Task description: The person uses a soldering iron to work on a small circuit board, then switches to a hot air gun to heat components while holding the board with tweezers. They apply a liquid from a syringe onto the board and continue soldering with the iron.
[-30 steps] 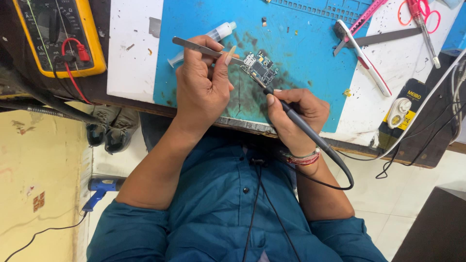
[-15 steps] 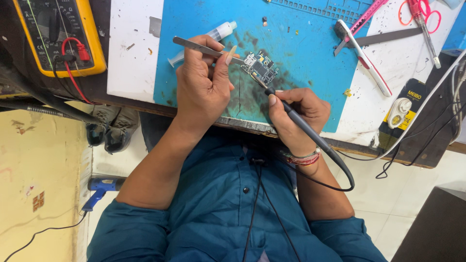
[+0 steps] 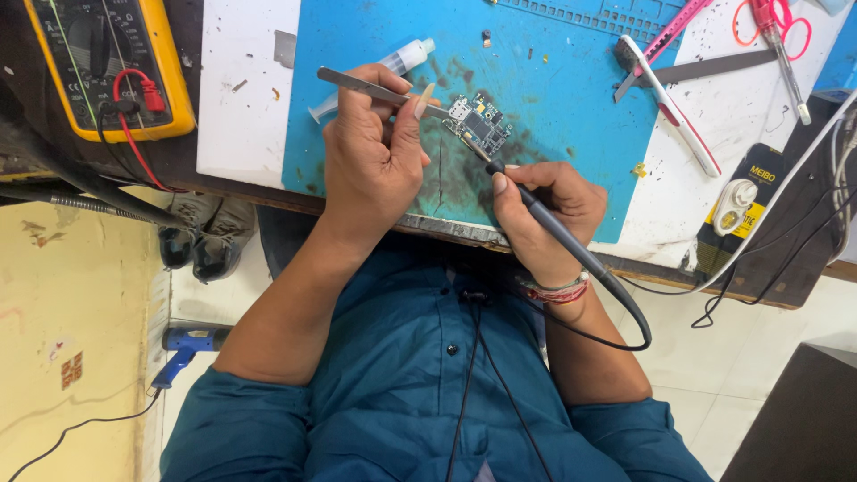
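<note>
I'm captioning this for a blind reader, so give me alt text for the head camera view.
A person's left hand holds metal tweezers and the right hand holds a corded soldering iron, both tips meeting at a small circuit board on a stained blue mat. A yellow multimeter sits at the left.

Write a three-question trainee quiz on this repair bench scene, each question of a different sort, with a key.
1. True or false: the left hand holds metal tweezers that reach toward the small circuit board.
2. What does the right hand grip?
A. pink-handled scissors
B. a dark corded pen-shaped tool
C. a syringe
3. Fill in: the board lies on a ____ work mat.

Key
1. True.
2. B; its tip meets the board's edge. The scissors lie untouched at the far right, and the syringe lies on the mat behind the left hand.
3. Blue.
</note>
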